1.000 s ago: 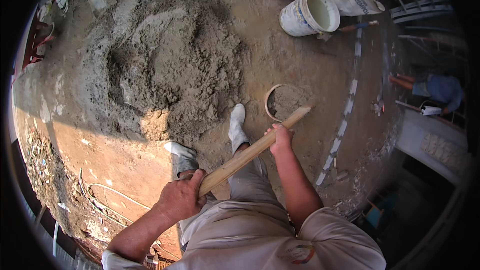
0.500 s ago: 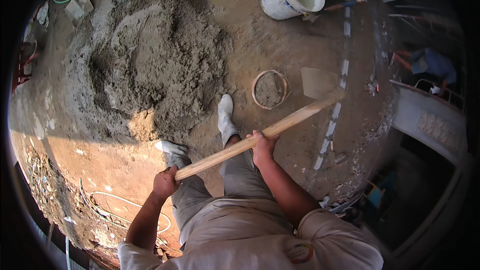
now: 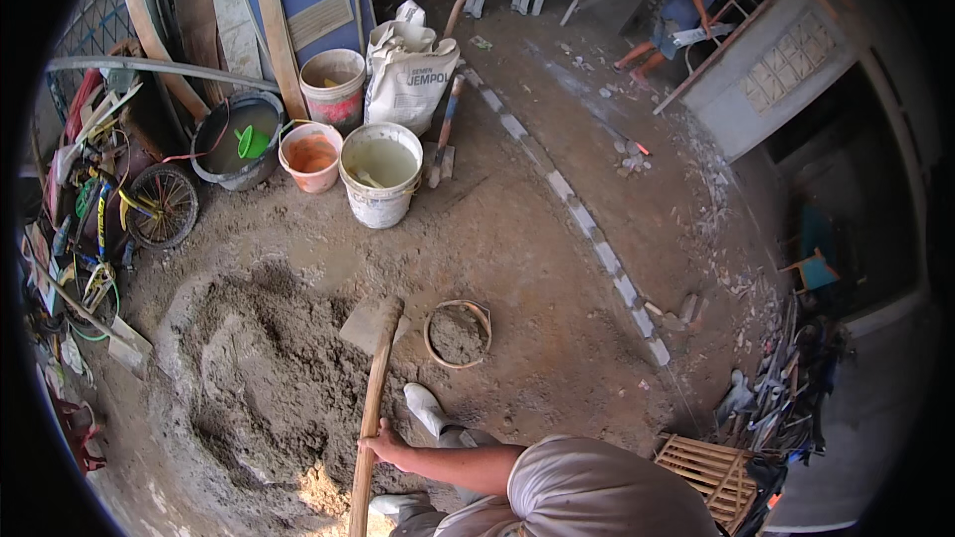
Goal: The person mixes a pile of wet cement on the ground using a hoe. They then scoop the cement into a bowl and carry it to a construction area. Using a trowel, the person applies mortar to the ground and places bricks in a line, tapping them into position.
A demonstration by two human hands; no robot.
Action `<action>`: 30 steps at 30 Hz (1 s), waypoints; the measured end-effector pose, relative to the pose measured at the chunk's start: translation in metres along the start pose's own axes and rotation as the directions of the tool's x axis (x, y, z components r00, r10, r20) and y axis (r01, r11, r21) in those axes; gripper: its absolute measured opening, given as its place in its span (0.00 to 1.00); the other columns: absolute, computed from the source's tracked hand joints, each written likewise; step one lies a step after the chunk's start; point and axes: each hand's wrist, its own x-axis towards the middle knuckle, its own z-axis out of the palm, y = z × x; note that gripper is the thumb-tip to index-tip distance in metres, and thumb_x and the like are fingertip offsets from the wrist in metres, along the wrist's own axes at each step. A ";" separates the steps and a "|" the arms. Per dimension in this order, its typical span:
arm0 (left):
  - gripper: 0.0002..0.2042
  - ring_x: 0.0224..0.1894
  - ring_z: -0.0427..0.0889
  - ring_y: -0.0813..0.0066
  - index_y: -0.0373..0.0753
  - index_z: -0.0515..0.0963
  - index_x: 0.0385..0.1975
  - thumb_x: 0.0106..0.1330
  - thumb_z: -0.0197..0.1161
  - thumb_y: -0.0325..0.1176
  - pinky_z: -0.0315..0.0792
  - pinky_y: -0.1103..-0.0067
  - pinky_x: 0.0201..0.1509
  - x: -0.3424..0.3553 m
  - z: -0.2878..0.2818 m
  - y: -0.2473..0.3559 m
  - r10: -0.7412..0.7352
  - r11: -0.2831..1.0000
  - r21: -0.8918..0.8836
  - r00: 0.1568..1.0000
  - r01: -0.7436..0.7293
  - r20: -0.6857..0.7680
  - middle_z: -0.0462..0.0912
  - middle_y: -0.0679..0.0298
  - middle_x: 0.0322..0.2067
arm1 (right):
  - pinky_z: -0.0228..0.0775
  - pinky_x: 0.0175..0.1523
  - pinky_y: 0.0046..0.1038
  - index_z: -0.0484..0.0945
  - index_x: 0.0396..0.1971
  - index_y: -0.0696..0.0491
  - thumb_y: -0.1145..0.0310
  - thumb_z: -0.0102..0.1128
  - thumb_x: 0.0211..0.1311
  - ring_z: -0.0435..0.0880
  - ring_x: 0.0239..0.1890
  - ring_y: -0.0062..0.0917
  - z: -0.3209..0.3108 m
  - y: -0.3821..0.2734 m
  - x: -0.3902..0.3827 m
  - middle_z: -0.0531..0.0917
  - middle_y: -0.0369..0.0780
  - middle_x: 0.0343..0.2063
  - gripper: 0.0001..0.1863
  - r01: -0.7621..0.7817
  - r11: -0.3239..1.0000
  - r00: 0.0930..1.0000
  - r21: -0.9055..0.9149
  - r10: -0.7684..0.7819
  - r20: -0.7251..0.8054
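Observation:
My right hand is closed around the wooden handle of a hoe, which runs from the bottom edge upward. Its flat metal blade is at the upper right edge of a grey wet mortar heap. Just right of the blade stands a small round bucket holding grey mortar. My left hand is out of view below the frame. My white boots stand beside the heap.
Buckets, a tub and a white sack stand ahead. A bicycle and shovel lie left. A line of blocks crosses the right floor. Another person works by scaffolding at upper right. A wooden crate lies lower right.
My view has tilted up and shifted. The hoe has swung from pointing right to pointing forward, its blade now left of the small bucket. My left hand has left the picture.

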 end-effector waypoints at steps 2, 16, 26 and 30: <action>0.11 0.31 0.82 0.39 0.41 0.74 0.39 0.60 0.59 0.38 0.76 0.53 0.34 0.013 0.010 -0.043 0.048 0.998 0.040 0.999 -0.048 0.015 0.82 0.44 0.25 | 0.75 0.31 0.31 0.56 0.62 0.53 0.65 0.66 0.59 0.84 0.33 0.30 0.008 -0.016 -0.023 0.81 0.42 0.32 0.35 0.158 0.898 0.981 -0.411 -0.095 0.169; 0.27 0.53 0.81 0.48 0.38 0.80 0.51 0.68 0.47 0.53 0.74 0.56 0.55 0.108 -0.024 -0.021 0.098 0.980 0.176 0.994 -0.089 -0.044 0.83 0.47 0.46 | 0.74 0.23 0.31 0.67 0.55 0.51 0.66 0.66 0.58 0.80 0.22 0.29 -0.263 0.012 -0.107 0.80 0.41 0.27 0.26 0.369 0.927 0.833 -0.065 -0.361 -0.419; 0.31 0.59 0.77 0.51 0.45 0.72 0.62 0.65 0.52 0.59 0.73 0.59 0.59 0.069 0.008 -0.013 0.204 0.963 0.195 0.976 -0.187 -0.070 0.80 0.50 0.54 | 0.79 0.33 0.32 0.64 0.61 0.48 0.63 0.65 0.61 0.83 0.30 0.30 -0.229 0.134 -0.239 0.82 0.44 0.38 0.30 0.261 0.914 0.944 -0.311 -0.308 -0.114; 0.35 0.57 0.78 0.49 0.44 0.63 0.68 0.65 0.52 0.59 0.74 0.58 0.56 0.116 0.020 -0.024 0.367 0.909 0.233 0.929 -0.345 -0.057 0.80 0.48 0.52 | 0.77 0.29 0.33 0.66 0.59 0.48 0.65 0.64 0.60 0.81 0.25 0.28 -0.270 0.189 -0.250 0.81 0.41 0.32 0.28 0.219 0.956 0.942 -0.198 -0.260 -0.214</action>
